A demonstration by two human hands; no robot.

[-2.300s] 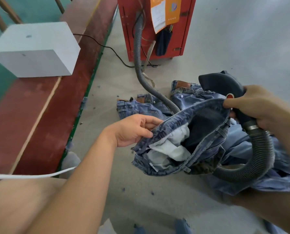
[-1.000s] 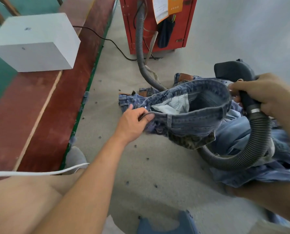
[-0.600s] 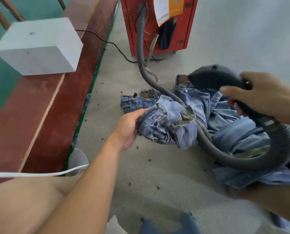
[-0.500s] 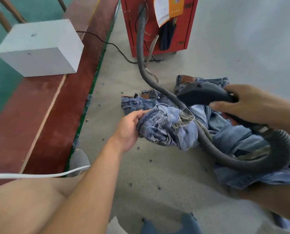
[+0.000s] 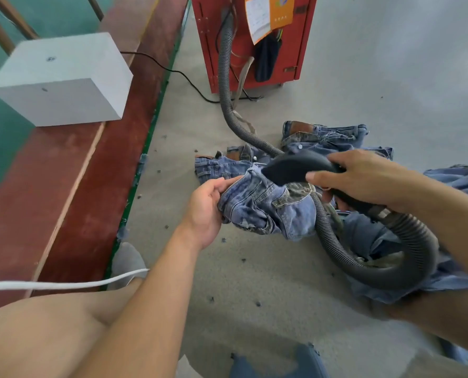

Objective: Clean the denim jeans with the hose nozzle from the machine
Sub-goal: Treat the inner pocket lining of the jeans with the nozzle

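Observation:
A bunched pair of light blue denim jeans (image 5: 265,205) is held just above the grey floor. My left hand (image 5: 208,205) grips its left edge, fingers curled into the cloth. My right hand (image 5: 361,178) holds the black hose nozzle (image 5: 290,166), whose tip touches the top of the jeans. The ribbed dark hose (image 5: 407,257) loops under my right forearm and runs back to the red machine (image 5: 252,39).
More jeans (image 5: 323,135) lie on the floor behind, and others (image 5: 456,181) to the right. A white block (image 5: 61,80) sits on a red-brown board (image 5: 72,192) at the left. A black cable (image 5: 178,75) and a white cord (image 5: 63,285) cross the floor.
The jeans have been turned from waistband open to a closed bunch and lowered. My right hand has swung the nozzle left and down onto the top of the denim.

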